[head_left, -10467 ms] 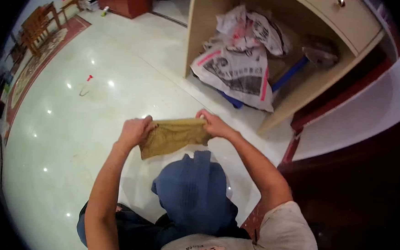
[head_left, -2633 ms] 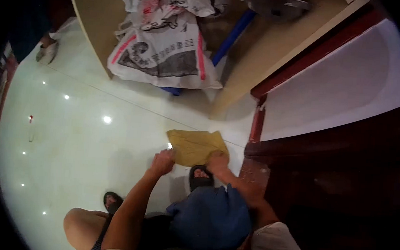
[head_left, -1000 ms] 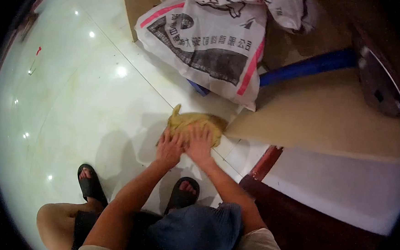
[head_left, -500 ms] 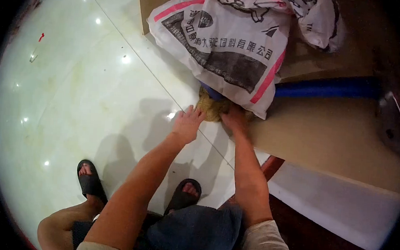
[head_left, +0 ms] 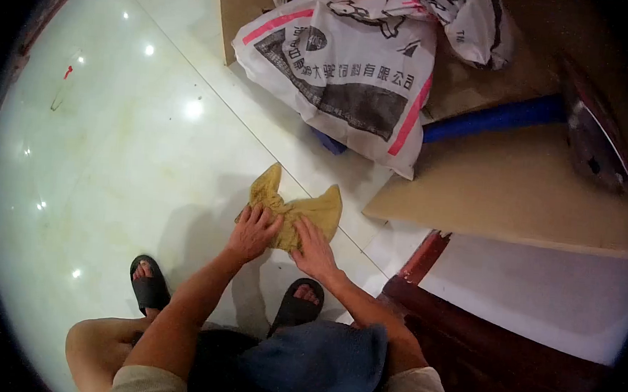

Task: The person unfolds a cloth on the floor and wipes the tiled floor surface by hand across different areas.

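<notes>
A crumpled yellow-brown cloth [head_left: 313,212] lies on the white tiled floor in front of me. On its left part rests my left hand [head_left: 254,232], with the fingers apart and slightly bent. My right hand [head_left: 314,248] lies on the cloth's lower right part, its fingers stretched out over the fabric. Both hands press from above, and the cloth bunches up between them. Its two far corners stick out beyond my fingers.
A white printed sack [head_left: 350,76] lies ahead, over something blue. To its right is a blue handle [head_left: 498,119] with a dark metal head [head_left: 598,131], by a tan board [head_left: 501,200]. A dark red wooden edge [head_left: 463,349] runs at lower right. My sandals [head_left: 298,306] are below.
Both hands have drawn back toward me from the sack's edge. The cloth, earlier partly under the sack, now lies in the open on the tiles. My right hand has moved left.
</notes>
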`<action>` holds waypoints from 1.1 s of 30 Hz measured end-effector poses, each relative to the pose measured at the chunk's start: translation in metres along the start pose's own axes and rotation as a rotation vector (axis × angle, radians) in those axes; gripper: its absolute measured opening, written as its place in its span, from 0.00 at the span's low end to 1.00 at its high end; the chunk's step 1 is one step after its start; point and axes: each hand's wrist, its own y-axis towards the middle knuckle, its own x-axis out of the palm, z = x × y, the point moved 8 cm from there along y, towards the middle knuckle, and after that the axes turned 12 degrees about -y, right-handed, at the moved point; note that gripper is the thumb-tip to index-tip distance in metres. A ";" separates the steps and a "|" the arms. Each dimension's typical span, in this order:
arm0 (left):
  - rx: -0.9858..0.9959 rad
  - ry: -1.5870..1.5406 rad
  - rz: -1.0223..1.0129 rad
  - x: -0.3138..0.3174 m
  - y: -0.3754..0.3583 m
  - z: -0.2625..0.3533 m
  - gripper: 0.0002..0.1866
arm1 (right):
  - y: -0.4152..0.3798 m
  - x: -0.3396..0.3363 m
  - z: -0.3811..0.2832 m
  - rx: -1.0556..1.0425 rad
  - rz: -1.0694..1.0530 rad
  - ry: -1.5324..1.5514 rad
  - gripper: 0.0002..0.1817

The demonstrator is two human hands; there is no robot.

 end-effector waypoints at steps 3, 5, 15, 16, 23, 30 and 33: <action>0.065 -0.007 0.027 -0.010 0.005 -0.002 0.28 | 0.011 -0.004 -0.007 -0.087 -0.003 -0.273 0.31; 0.112 -0.018 0.042 -0.015 0.016 -0.012 0.27 | 0.026 -0.005 -0.009 -0.131 0.003 -0.327 0.30; -0.104 0.143 -0.012 -0.054 0.136 -0.124 0.28 | 0.170 -0.022 0.005 0.093 0.146 -0.459 0.37; -0.103 0.163 0.012 -0.058 0.144 -0.131 0.28 | 0.181 -0.021 0.006 0.131 0.128 -0.442 0.38; -0.156 0.176 -0.011 -0.086 0.195 -0.168 0.24 | 0.240 -0.028 0.010 0.386 -0.113 -0.208 0.37; -0.474 0.126 0.045 -0.089 0.240 -0.248 0.27 | 0.308 -0.063 -0.002 0.178 -0.151 0.121 0.35; -0.525 0.314 -0.023 -0.069 0.229 -0.284 0.30 | 0.337 -0.053 -0.005 0.040 -0.036 -0.206 0.34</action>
